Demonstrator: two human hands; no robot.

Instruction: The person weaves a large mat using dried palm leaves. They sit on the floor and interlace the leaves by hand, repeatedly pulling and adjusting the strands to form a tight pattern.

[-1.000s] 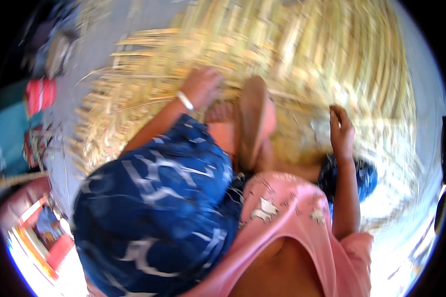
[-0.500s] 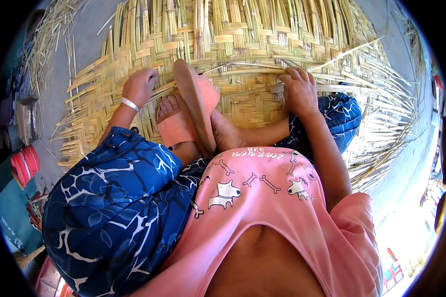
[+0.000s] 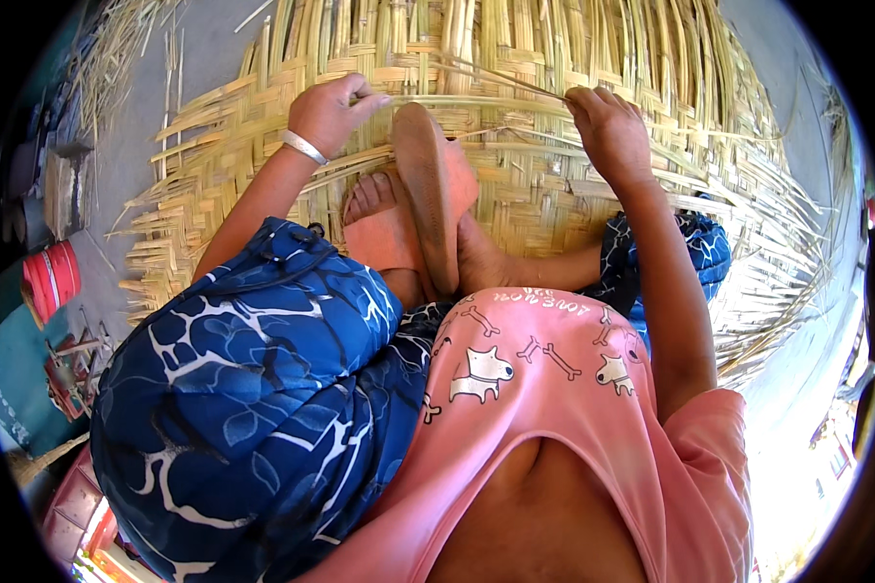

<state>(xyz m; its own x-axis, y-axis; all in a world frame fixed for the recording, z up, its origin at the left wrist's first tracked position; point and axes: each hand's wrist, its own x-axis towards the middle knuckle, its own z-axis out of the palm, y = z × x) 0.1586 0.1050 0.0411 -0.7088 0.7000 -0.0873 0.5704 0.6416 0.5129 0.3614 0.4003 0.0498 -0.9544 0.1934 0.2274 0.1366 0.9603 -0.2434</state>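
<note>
A wide mat of flat split-cane strips, partly woven, lies on the floor before me. Over its left part is my left hand, with a white bracelet at the wrist. Its thumb and fingers are pinched at the end of a pale split-cane strip that runs across the mat. My right hand is closed at the right on a thin brownish split-cane strip slanting up to the left. Between the hands are my feet in orange-strapped sandals, resting on the mat.
Long unwoven cane ends stretch away at the mat's far side, and loose ends fan out at its right edge. A red roll-like thing and a worn block stand at the left. Loose straw lies at the far left.
Both hands have moved farther out over the mat; the left has also shifted right. A thin brownish strip now rises from the right hand, off the weave. My view has shifted a little.
</note>
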